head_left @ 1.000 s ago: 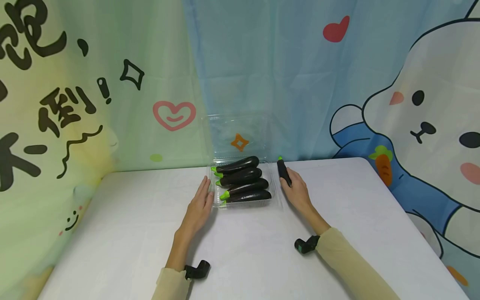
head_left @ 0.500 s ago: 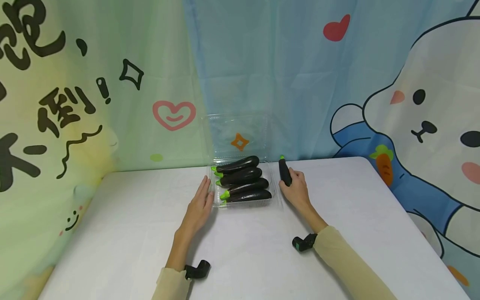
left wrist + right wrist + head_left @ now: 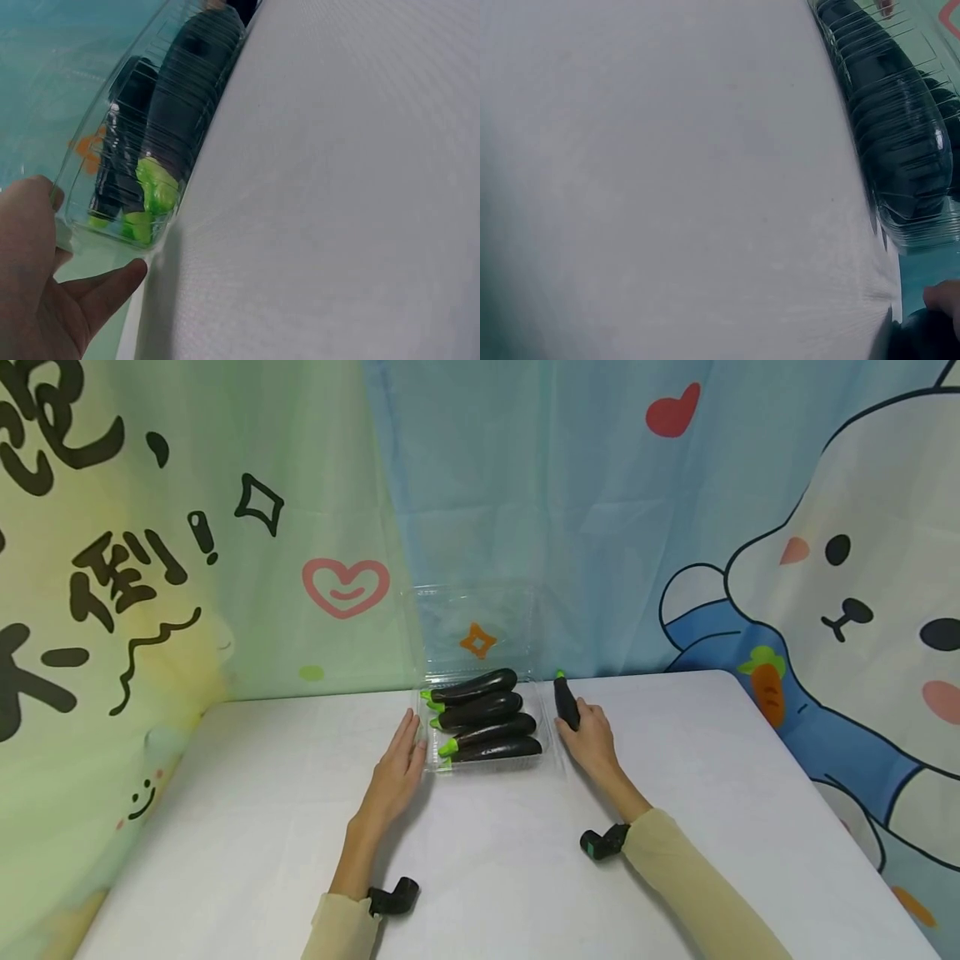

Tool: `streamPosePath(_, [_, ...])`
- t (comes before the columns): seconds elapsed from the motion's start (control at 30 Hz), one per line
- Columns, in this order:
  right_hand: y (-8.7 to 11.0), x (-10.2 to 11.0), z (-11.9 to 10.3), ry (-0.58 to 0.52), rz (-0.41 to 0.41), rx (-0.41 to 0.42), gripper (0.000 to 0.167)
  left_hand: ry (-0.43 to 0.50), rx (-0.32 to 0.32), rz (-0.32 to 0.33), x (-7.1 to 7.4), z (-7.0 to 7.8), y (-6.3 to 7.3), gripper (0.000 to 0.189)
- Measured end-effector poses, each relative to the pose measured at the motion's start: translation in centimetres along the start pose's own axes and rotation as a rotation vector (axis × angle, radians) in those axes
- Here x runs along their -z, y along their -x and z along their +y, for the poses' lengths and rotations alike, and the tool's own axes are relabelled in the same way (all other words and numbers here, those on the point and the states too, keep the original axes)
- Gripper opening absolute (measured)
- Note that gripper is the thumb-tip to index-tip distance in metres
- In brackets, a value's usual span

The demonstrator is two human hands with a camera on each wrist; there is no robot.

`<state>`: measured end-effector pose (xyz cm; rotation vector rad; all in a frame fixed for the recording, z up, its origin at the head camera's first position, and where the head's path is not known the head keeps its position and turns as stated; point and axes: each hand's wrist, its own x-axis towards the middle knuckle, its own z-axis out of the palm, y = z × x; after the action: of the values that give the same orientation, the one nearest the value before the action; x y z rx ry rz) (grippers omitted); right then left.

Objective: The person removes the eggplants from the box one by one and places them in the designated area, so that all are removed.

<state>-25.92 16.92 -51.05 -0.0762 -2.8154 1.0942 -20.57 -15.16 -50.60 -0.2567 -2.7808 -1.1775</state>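
Note:
Several dark eggplants [image 3: 480, 710] with green stem ends lie side by side in a clear plastic box [image 3: 546, 718]. My left hand [image 3: 395, 774] rests along the box's left side with fingers straight; in the left wrist view its fingertips sit right at the box's end wall [image 3: 112, 238]. To the right of the box, my right hand [image 3: 592, 739] grips a single eggplant [image 3: 566, 702], its green tip pointing away from me. The right wrist view catches only the thumb [image 3: 943, 298] and the rounded end of that eggplant [image 3: 926, 337].
The box's clear lid [image 3: 480, 618] stands raised at the back, against the printed curtain [image 3: 600, 527]. A white cloth covers the table [image 3: 487, 860], whose back edge runs just behind the box. Each wrist wears a small black camera [image 3: 395, 897].
The right hand and its eggplant have shifted very slightly; the right forearm has moved a little to the left. My left hand keeps its place on the box.

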Motion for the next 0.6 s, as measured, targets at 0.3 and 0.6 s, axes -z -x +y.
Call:
streamPosePath(0.3, [0.00, -0.20, 0.10, 0.013, 0.031, -0.009, 0.065, -0.004, 0.013, -0.007, 0.18, 0.20, 0.06, 0.055])
streamPosePath(0.6, [-0.10, -0.16, 0.09, 0.011, 0.040, -0.052, 0.068, -0.006, -0.003, 0.005, 0.07, 0.07, -0.01, 0.055])
